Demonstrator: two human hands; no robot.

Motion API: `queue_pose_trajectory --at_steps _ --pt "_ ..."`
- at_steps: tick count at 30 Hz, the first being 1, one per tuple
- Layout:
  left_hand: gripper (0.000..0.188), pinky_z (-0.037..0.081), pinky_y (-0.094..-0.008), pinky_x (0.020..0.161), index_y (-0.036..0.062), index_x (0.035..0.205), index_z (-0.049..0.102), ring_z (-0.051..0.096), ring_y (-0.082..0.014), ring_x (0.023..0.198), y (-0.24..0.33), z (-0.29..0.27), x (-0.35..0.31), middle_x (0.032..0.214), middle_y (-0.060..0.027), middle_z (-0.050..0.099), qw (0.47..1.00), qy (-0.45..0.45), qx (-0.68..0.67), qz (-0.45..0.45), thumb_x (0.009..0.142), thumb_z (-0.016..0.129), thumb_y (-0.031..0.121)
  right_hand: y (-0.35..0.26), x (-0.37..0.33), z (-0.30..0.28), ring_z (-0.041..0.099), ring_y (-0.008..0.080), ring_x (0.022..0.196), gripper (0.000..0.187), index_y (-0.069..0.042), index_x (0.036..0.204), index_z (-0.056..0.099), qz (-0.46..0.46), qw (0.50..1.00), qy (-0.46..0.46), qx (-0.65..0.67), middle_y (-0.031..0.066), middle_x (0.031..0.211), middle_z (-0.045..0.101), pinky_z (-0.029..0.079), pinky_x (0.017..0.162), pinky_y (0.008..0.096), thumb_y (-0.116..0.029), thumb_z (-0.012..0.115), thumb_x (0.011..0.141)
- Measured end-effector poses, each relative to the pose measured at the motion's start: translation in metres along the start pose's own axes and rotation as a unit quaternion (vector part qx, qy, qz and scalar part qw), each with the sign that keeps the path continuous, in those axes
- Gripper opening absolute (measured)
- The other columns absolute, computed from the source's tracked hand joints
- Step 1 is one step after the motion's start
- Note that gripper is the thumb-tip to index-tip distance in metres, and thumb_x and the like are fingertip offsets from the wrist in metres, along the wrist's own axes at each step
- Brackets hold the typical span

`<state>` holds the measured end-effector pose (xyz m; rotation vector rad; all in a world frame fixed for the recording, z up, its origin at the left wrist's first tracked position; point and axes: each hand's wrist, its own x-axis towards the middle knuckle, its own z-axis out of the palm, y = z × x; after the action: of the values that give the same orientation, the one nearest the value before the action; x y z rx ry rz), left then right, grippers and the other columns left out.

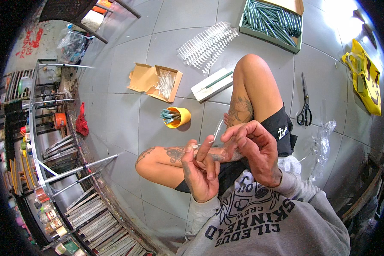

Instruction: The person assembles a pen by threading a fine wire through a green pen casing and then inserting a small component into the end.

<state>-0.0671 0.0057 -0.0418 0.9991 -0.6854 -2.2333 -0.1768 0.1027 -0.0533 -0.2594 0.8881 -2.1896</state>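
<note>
Both hands are raised over my crossed legs. A narrow, shiny clear plastic strip (218,130) stands tilted between them. My right hand (258,149) has its thumb and forefinger closed at the strip's lower part, the other fingers curled. My left hand (202,170) touches the strip's lower end with a fingertip. A small white piece (196,146) shows between its thumb and forefinger, too small to name. Just ahead stands a yellow cup (183,117) of teal-ended sticks. Beyond it, an open cardboard box (141,79) holds thin white sticks (164,84).
A dark green pen (219,80) lies on a white box (209,90). Rows of clear strips (207,45) are spread on the tiles. Farther off is a box of green pens (271,23). Scissors (304,106), plastic wrap (324,149) and a yellow bag (365,79) lie right; a metal rack (79,170) stands left.
</note>
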Motion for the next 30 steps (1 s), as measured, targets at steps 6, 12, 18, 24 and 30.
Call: queue_pose_trajectory --at_steps 6,12,18,24,30 --pt "0.028 0.033 -0.0176 0.038 0.0137 0.117 0.061 0.037 -0.0024 0.04 0.0017 -0.0001 -0.0007 0.124 -0.0163 0.068 1.0 -0.013 -0.002 -0.024 0.103 0.05 0.036 -0.0013 0.0012 -0.0029 0.063 0.0112 0.079 0.009 -0.002 0.106 0.049 0.003 1.0 -0.004 -0.012 0.0198 0.117 0.064 0.053 0.077 0.0287 -0.011 0.049 0.105" --pt "0.029 0.033 -0.0175 0.039 0.0135 0.12 0.06 0.037 -0.0018 0.04 0.0025 -0.0017 -0.0004 0.127 -0.0165 0.067 0.999 -0.022 -0.008 -0.031 0.105 0.047 0.036 -0.0037 0.005 -0.0023 0.065 0.012 0.08 0.008 -0.004 0.107 0.048 -0.018 0.999 -0.025 -0.014 0.0231 0.12 0.064 0.054 0.077 0.028 -0.011 0.046 0.106" --pt "0.029 0.034 -0.0175 0.039 0.0136 0.119 0.059 0.037 -0.0016 0.04 0.0028 0.0001 -0.0011 0.127 -0.0175 0.066 1.0 -0.005 0.02 -0.017 0.105 0.047 0.036 -0.0013 0.0053 -0.0025 0.066 0.0121 0.077 0.01 -0.005 0.109 0.043 -0.019 1.0 -0.009 -0.023 0.0243 0.118 0.067 0.054 0.073 0.0255 -0.014 0.04 0.109" --pt "0.027 0.032 -0.0178 0.039 0.0146 0.119 0.056 0.037 -0.0024 0.04 0.0043 -0.0023 0.0 0.127 -0.0192 0.066 1.0 0.001 0.028 -0.009 0.106 0.043 0.035 -0.0021 0.0073 -0.0034 0.066 0.0128 0.073 0.009 -0.006 0.11 0.042 -0.023 0.998 -0.013 -0.056 0.0244 0.115 0.069 0.056 0.071 0.0265 -0.014 0.038 0.109" --pt "0.025 0.033 -0.0176 0.039 0.014 0.116 0.057 0.038 -0.001 0.04 0.0072 -0.0049 0.0013 0.126 -0.0151 0.068 0.999 -0.017 0.002 -0.04 0.104 0.048 0.034 -0.0012 0.0079 -0.007 0.066 0.0126 0.075 0.01 -0.005 0.111 0.042 -0.034 0.998 -0.015 -0.058 0.024 0.115 0.068 0.056 0.071 0.0272 -0.014 0.038 0.108"
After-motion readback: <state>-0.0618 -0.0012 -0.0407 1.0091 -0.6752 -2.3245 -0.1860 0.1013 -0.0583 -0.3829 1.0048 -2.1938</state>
